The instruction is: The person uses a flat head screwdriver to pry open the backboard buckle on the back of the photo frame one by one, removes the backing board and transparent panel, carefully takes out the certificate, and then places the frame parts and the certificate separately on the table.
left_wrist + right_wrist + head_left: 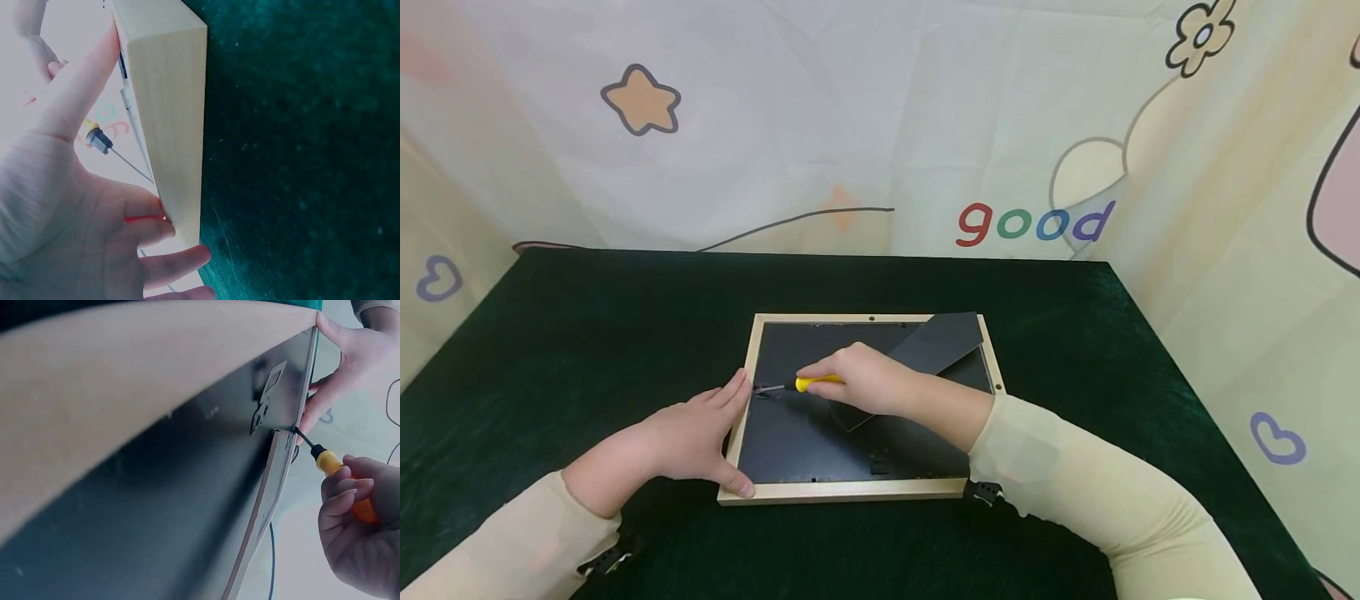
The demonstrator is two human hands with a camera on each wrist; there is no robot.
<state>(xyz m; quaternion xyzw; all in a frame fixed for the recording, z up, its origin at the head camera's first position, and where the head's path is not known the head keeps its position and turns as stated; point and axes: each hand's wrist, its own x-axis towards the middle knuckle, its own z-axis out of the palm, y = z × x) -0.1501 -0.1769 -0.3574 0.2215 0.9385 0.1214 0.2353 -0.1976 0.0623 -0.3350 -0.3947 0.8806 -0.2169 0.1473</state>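
Note:
A picture frame (850, 492) with a pale wood rim lies back side up on a dark green cloth. Its black backing board (797, 446) carries a black stand flap (951, 340) set at a slant. My right hand (876, 379) grips a yellow and black screwdriver (329, 462), whose shaft points left to the board's left edge. The tip meets the area by a small metal piece there; the exact contact is unclear. Along the left rim rests my left hand (692, 437), fingers straight against the outer side, thumb at the near left corner.
Another metal hanger (267, 400) is fixed on the backing board near the rim. Dark green cloth (625, 333) covers the table around the frame. Behind it hangs a pale printed curtain (820, 125). Dark wrist straps (983, 492) sit at both sleeves.

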